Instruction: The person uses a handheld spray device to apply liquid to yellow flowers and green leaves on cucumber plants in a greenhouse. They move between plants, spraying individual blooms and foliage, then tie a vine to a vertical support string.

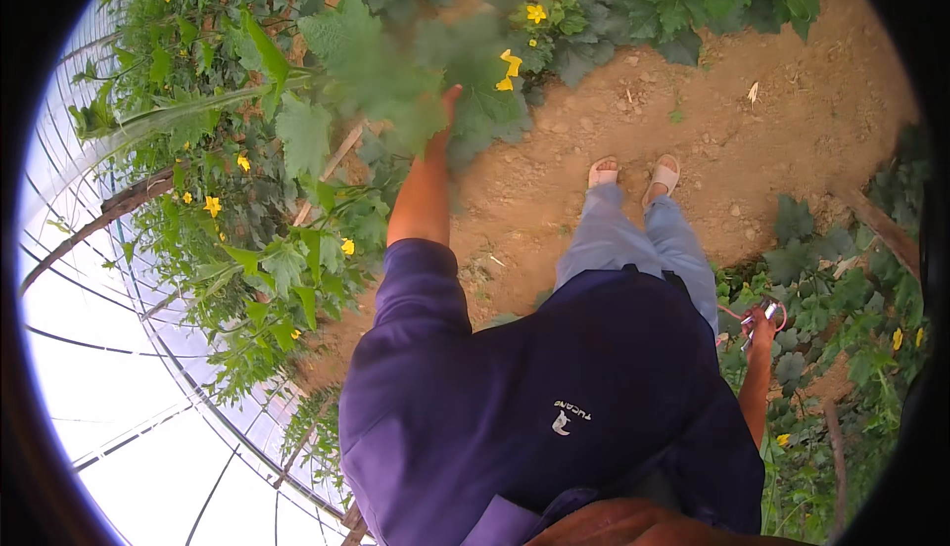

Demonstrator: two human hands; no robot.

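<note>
My left hand (448,104) reaches forward among the broad leaves (371,71) of a yellow-flowered gourd-family vine. Leaves blur over most of it; one fingertip shows, and whether the fingers grip anything is hidden. Just right of that hand hangs a yellow flower (509,67). Low at my right side, my right hand (760,326) is closed around a small silvery object (770,311) with a thin pink loop or cord. Too little of this object shows to tell its kind.
Bare soil (742,116) forms a path under my sandalled feet (664,173). Vines (853,301) grow along the right too. Wooden poles (137,193) stand among the left plants, and a greenhouse frame (178,368) with pale sheeting curves beyond them.
</note>
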